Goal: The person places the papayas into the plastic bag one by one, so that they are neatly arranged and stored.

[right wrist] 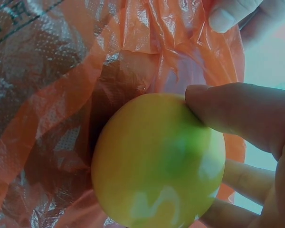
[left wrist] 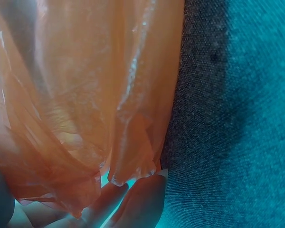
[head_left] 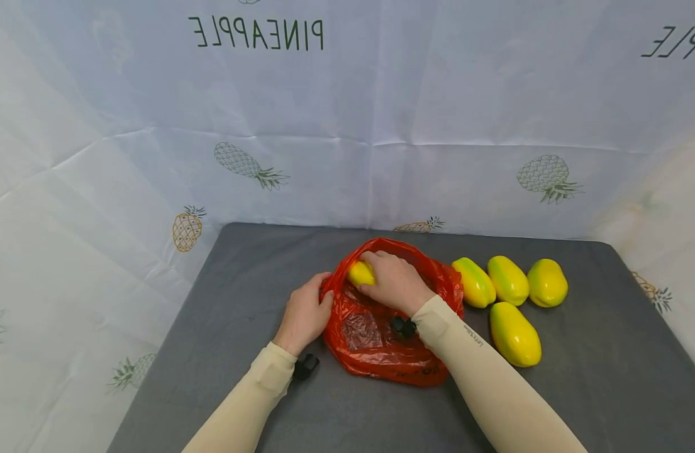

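A red plastic bag (head_left: 358,352) lies on the grey table with its mouth spread wide. My right hand (head_left: 395,281) reaches inside and grips a glossy yellow-green fruit (head_left: 361,274), mango-like in shape, near the bag's left wall. In the right wrist view, the thumb presses one side of the fruit (right wrist: 156,164) and other fingers curl round its far side. At the left rim, my left hand (head_left: 306,313) holds the bag's edge. The left wrist view shows its fingers (left wrist: 142,202) against the crumpled edge of the translucent bag (left wrist: 80,95); part of that hand is cut off.
Several similar yellow-green fruits (head_left: 516,333) lie on the table right of the bag, the closest one (head_left: 474,283) against its side. The grey table (head_left: 239,270) ends at a white pineapple-print cloth (head_left: 336,189) hanging behind and at both sides.
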`<move>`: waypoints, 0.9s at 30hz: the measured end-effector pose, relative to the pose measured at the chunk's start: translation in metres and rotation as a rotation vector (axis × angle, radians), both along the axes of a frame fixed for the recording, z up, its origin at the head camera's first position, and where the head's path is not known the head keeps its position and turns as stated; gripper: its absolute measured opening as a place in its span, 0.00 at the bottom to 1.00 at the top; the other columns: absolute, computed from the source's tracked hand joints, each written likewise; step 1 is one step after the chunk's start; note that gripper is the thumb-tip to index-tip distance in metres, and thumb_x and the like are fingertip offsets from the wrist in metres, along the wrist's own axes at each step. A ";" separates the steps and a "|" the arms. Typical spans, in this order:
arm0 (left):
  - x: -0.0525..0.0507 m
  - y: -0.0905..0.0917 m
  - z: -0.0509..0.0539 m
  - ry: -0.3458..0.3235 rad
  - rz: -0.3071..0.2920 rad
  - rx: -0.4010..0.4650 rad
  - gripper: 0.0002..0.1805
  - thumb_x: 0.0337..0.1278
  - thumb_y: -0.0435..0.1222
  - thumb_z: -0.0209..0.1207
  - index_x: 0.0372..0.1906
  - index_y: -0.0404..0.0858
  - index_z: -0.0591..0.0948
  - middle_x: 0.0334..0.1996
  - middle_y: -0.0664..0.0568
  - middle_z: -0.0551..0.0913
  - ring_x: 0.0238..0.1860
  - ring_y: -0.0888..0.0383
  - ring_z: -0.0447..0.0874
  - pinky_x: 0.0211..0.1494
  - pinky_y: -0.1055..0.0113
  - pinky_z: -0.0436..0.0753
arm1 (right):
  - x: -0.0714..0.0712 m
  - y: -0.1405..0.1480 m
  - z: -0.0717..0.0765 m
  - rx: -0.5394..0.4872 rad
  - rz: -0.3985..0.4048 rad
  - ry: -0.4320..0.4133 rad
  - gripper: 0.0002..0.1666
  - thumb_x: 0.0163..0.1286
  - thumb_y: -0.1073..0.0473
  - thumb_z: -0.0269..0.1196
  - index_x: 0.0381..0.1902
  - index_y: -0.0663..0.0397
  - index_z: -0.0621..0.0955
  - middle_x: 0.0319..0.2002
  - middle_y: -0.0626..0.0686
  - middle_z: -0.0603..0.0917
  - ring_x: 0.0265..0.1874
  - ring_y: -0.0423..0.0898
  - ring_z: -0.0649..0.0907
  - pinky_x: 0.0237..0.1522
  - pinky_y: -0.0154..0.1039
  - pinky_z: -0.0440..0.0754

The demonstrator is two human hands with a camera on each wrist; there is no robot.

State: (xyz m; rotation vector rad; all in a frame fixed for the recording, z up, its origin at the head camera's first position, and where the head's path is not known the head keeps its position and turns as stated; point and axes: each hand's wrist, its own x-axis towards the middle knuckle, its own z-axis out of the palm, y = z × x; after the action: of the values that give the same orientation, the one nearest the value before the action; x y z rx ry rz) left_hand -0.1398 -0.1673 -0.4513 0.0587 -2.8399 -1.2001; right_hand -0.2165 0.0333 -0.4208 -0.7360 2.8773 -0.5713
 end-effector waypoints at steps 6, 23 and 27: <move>0.000 0.001 0.000 0.003 0.000 -0.005 0.25 0.79 0.38 0.59 0.74 0.34 0.78 0.66 0.40 0.86 0.58 0.44 0.90 0.64 0.44 0.88 | -0.001 0.001 -0.002 0.005 -0.001 -0.004 0.39 0.70 0.44 0.75 0.74 0.49 0.77 0.63 0.55 0.86 0.48 0.52 0.85 0.58 0.53 0.88; -0.001 0.001 -0.003 0.015 -0.035 -0.004 0.26 0.79 0.38 0.60 0.75 0.35 0.77 0.64 0.40 0.87 0.43 0.47 0.90 0.50 0.51 0.90 | 0.035 0.047 0.041 -0.016 -0.030 0.028 0.44 0.71 0.38 0.73 0.79 0.45 0.73 0.74 0.55 0.80 0.65 0.55 0.86 0.65 0.59 0.86; -0.001 -0.005 -0.002 0.003 -0.033 0.000 0.26 0.79 0.38 0.59 0.76 0.35 0.76 0.63 0.40 0.87 0.40 0.49 0.88 0.47 0.53 0.89 | 0.050 0.072 0.052 0.001 -0.066 0.075 0.44 0.72 0.39 0.73 0.79 0.47 0.73 0.73 0.57 0.80 0.63 0.57 0.87 0.59 0.59 0.88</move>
State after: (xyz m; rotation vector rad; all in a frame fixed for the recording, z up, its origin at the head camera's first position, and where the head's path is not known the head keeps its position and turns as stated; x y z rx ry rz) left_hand -0.1406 -0.1721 -0.4537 0.0102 -2.8492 -1.2051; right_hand -0.1667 0.1052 -0.3687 -0.6782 2.9804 -0.5613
